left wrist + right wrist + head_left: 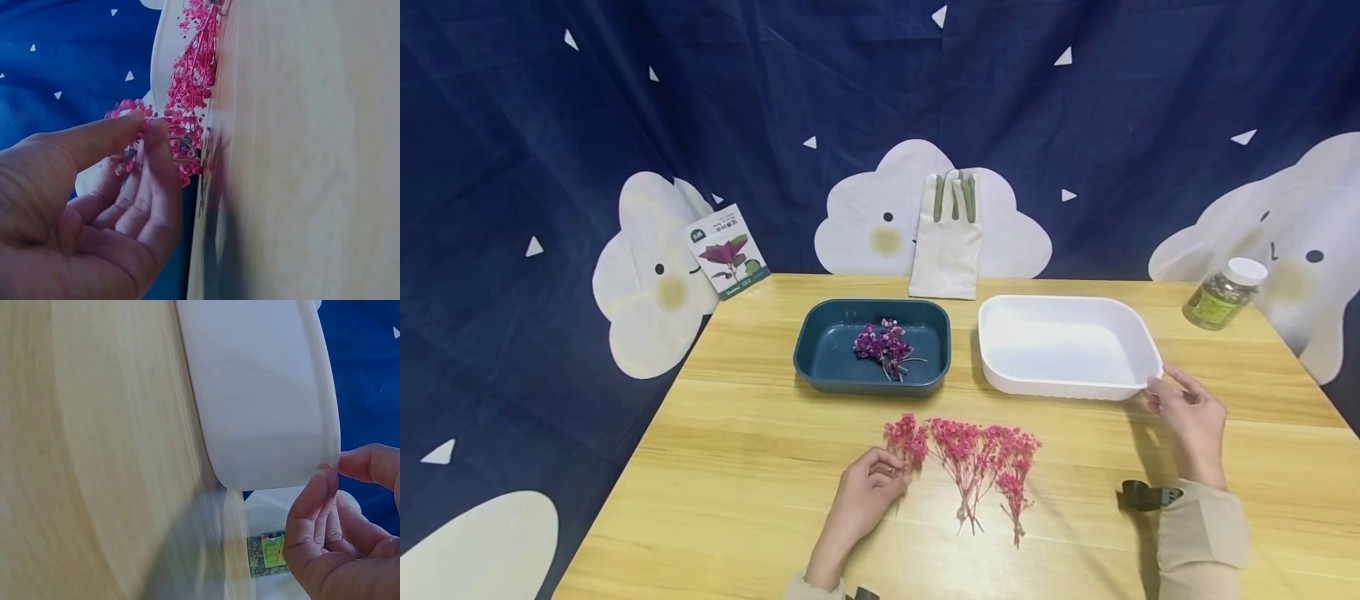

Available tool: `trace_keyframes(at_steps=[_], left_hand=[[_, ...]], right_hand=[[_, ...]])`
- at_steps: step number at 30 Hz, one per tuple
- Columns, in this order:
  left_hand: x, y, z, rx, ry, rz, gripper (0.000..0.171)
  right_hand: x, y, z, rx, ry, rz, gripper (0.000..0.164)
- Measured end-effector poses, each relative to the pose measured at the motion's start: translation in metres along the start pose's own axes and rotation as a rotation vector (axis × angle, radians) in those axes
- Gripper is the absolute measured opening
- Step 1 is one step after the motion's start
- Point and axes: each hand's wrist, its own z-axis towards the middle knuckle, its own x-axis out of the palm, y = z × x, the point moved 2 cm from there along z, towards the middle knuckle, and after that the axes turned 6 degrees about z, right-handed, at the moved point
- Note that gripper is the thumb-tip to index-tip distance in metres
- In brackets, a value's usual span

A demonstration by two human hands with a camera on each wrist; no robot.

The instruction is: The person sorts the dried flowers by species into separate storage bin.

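Left grip [865, 493] pinches flowers [907, 437]; green jar label [1212, 307]

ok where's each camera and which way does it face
Head: on the head, facing forward and down at the wooden table; left hand, right hand and sleeves show.
Left wrist: worn there, facing pink flowers; left hand shows.
Right wrist: worn there, facing the white tray; right hand shows.
Head and right wrist share the white tray and jar.

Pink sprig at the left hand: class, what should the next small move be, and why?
Probably lift the pink sprig toward the white tray: the left hand pinches it, the right hand grips that tray, and purple flowers occupy the teal tray.
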Motion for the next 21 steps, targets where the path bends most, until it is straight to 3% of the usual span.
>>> trace_keyframes(at_steps=[11,21], left_hand=[[0.004,-0.009,-0.002,0.053,0.014,-0.097,0.029],[0.013,-0.026,0.010,0.124,0.043,-0.136,0.032]], right_hand=[[0.000,0.000,0.001,0.000,0.003,-0.019,0.027],[-0.001,0.000,0.000,0.007,0.008,-0.008,0.027]])
